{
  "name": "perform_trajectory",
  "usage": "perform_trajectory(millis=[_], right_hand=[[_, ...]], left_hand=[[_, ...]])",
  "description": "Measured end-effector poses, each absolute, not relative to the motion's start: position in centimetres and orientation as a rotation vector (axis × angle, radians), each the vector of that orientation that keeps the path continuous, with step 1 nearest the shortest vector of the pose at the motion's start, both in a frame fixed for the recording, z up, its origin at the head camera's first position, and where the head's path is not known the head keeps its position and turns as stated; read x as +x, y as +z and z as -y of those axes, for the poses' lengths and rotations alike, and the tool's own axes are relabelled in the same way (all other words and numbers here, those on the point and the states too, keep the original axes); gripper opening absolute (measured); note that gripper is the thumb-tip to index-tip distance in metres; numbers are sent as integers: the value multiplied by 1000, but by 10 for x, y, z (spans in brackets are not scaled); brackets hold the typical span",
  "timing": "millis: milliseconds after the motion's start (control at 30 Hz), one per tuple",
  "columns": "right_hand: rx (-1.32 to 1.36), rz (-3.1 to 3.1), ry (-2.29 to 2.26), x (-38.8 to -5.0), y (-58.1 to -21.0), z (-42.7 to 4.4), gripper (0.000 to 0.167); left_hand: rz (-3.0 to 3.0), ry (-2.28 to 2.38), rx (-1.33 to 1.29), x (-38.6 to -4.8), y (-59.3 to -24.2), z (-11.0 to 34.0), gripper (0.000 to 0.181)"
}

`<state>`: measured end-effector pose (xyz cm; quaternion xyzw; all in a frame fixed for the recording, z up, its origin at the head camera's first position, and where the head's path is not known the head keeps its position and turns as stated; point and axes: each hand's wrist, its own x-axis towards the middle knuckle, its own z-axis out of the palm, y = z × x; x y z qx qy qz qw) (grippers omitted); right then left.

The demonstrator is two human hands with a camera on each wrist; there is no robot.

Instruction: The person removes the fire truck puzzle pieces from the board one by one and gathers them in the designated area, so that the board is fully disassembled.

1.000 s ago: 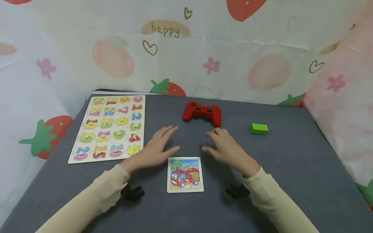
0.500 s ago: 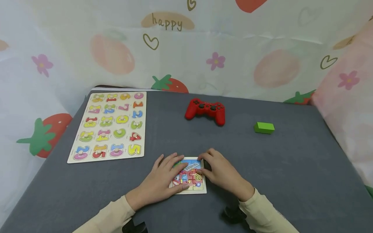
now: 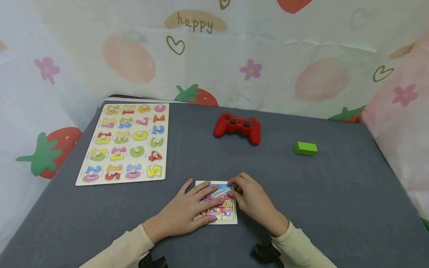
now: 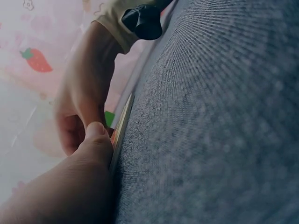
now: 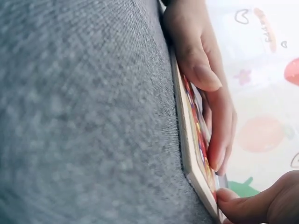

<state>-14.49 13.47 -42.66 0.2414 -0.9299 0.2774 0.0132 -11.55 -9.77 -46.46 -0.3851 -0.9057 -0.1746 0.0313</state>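
Observation:
The small square fire-truck puzzle [image 3: 228, 214] lies flat on the grey table. Over its left and middle part my left hand [image 3: 182, 216] rests with fingers spread, covering much of the picture. At the puzzle's upper right corner, my right hand [image 3: 258, 203] pinches with curled fingers and thumb. The right wrist view shows the right thumb [image 5: 233, 203] against the edge area of the puzzle [image 5: 187, 135], while the left hand [image 5: 201, 60] lies across its face. The right fingertips are partly hidden.
A large number board [image 3: 130, 124] lies at the back left. A red game controller [image 3: 237, 126] is behind the puzzle, and a green block [image 3: 305, 148] sits to the right. Printed cloth [image 3: 268, 44] hangs behind the table.
Both hands have come down from either side of the puzzle onto it. The left hand then slid slightly across the picture; the right stayed at the upper right corner. The view has tilted slightly.

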Motion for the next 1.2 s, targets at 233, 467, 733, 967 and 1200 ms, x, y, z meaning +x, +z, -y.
perform_trajectory(millis=[233, 467, 733, 967, 1200], right_hand=[[689, 2883, 959, -146, -429, -134, 19], [662, 2883, 998, -148, -426, -135, 17], [641, 2948, 1201, -154, -420, -131, 8], [576, 3054, 1043, -155, -418, -128, 22], [538, 3122, 976, -154, -412, -126, 21]], left_hand=[[2783, -528, -1149, -116, -465, 96, 45], [2772, -550, -1112, -115, -464, 93, 43], [2735, -542, -1101, -114, -464, 92, 40], [2766, -561, -1121, -114, -465, 92, 41], [2810, -549, -1106, -113, -464, 94, 42]])
